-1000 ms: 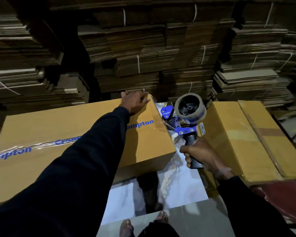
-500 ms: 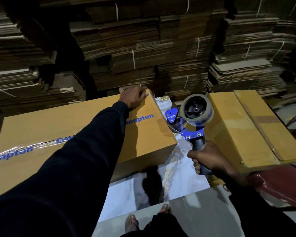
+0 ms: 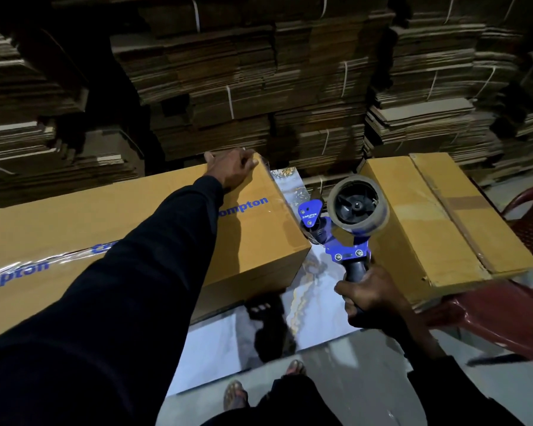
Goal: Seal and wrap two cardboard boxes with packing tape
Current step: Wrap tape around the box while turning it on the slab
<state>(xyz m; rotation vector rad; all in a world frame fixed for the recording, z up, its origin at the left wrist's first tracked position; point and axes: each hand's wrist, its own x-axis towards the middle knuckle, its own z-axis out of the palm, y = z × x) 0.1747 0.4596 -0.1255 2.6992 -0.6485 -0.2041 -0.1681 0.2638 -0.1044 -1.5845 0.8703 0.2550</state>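
1. A dim storeroom: tall stacks of flattened cardboard [image 3: 259,87] bundled with string fill the far wall, above a pale marbled floor [image 3: 314,309].
2. At left, a long printed box [image 3: 136,222] lies with a strip of clear tape [image 3: 28,264] running along its top over blue lettering.
3. The left hand [image 3: 233,169] rests on the box's far right corner, fingers curled over the far edge, steadying it or pressing tape down there; which one cannot be told.
4. The right hand [image 3: 371,295] grips the dark handle of a blue tape dispenser [image 3: 346,229], fingers wrapped fully around it. The roll faces the viewer.
5. The dispenser's head sits just beside the box's right end, in the gap between the two boxes, near the left hand's corner.
6. At right, a second box [image 3: 437,216] rests on a red plastic chair [image 3: 505,315], a brown strip across its top seam.
7. Judgement: the first box's top strip is being finished at its right end. The next move likely calls for carrying tape down the end face and cutting it cleanly.
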